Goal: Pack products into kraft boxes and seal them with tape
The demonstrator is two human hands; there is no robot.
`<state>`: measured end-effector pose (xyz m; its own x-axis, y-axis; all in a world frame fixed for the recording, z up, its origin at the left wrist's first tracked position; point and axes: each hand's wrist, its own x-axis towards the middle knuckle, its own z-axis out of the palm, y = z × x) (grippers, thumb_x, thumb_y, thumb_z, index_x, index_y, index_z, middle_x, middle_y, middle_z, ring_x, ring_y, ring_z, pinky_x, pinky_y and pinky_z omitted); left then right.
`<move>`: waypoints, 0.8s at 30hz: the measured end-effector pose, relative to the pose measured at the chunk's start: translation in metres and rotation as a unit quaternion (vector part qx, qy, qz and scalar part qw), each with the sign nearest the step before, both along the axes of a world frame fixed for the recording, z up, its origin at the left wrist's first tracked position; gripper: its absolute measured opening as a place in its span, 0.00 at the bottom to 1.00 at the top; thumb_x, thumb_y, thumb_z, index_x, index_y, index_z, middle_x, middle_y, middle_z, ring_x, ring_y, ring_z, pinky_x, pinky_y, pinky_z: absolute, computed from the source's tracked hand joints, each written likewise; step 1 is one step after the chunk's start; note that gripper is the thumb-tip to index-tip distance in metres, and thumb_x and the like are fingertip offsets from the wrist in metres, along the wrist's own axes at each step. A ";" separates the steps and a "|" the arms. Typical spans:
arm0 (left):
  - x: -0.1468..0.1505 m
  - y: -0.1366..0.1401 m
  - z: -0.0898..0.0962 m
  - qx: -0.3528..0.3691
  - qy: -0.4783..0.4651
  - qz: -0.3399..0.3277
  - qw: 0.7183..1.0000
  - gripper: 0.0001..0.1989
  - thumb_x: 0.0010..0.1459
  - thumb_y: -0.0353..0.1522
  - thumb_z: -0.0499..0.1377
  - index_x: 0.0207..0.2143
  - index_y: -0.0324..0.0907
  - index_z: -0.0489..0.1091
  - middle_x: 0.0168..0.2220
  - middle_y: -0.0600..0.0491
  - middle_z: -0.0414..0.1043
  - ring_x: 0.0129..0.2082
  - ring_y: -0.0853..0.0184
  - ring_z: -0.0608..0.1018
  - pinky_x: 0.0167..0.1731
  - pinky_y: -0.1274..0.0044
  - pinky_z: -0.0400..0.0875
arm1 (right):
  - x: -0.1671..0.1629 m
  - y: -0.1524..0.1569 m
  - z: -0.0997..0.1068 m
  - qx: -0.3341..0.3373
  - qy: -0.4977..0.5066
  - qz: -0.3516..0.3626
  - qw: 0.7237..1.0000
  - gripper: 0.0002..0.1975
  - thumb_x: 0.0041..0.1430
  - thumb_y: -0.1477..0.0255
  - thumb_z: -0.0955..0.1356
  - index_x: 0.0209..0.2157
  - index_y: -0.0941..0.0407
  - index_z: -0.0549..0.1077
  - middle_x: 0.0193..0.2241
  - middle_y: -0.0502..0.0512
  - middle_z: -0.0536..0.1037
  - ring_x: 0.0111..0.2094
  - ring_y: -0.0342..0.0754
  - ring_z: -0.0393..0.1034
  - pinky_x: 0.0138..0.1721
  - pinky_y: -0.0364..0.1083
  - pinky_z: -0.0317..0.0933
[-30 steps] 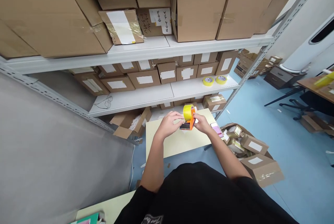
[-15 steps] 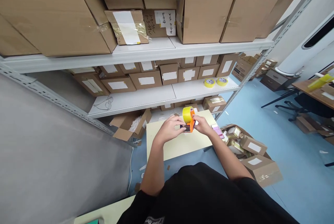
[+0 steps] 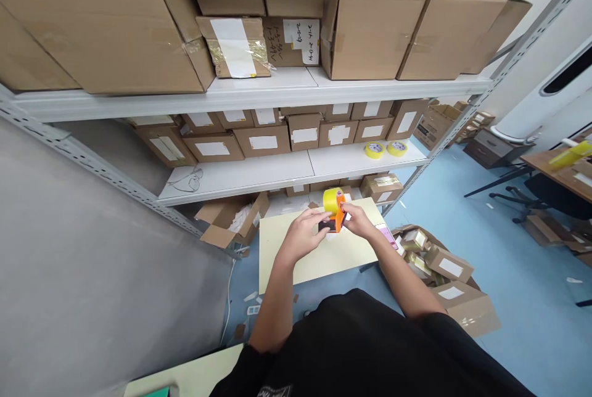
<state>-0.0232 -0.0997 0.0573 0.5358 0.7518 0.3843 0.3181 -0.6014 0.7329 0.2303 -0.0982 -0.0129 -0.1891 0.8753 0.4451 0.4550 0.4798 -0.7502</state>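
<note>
Above the pale yellow table point(image 3: 277, 255), an orange tape dispenser point(image 3: 340, 213) is held up with a roll of yellow tape point(image 3: 330, 200) on it. My right hand point(image 3: 359, 222) is closed around the dispenser's right side. On the other side, my left hand point(image 3: 300, 238) has its thumb and fingers curved around the dark left end of the dispenser. Part of that end is hidden by the fingers. A phone point(image 3: 386, 235) with a lit pinkish screen lies at the table's right edge, beside my right forearm.
Metal shelving point(image 3: 259, 96) stocked with cardboard boxes stands in front. Two yellow tape rolls point(image 3: 374, 150) lie on its middle shelf. An open carton point(image 3: 222, 237) is left of the table. To the right, a large carton point(image 3: 476, 314) holds several small boxes.
The view has shifted slightly. My left thumb and fingers have spread a little at the dispenser's left end. My right hand keeps its hold on the dispenser.
</note>
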 end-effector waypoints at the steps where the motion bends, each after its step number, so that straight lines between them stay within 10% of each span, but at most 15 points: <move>1: 0.001 -0.002 -0.001 -0.004 0.002 0.004 1.000 0.18 0.63 0.32 0.64 0.55 0.52 0.80 0.47 0.51 0.81 0.48 0.59 0.81 0.54 0.67 0.77 | 0.000 0.000 0.000 -0.002 0.001 -0.002 1.000 0.07 0.57 0.73 0.70 0.28 0.52 0.68 0.29 0.50 0.72 0.31 0.48 0.64 0.36 0.44 0.60; 24: 0.027 -0.007 -0.021 -0.144 -0.002 0.055 0.988 0.14 0.55 0.21 0.65 0.40 0.46 0.82 0.35 0.57 0.85 0.37 0.65 0.86 0.44 0.74 0.80 | 0.013 -0.004 -0.045 -0.089 -0.012 0.002 0.996 0.05 0.56 0.70 0.70 0.30 0.54 0.70 0.29 0.48 0.75 0.31 0.45 0.66 0.35 0.43 0.60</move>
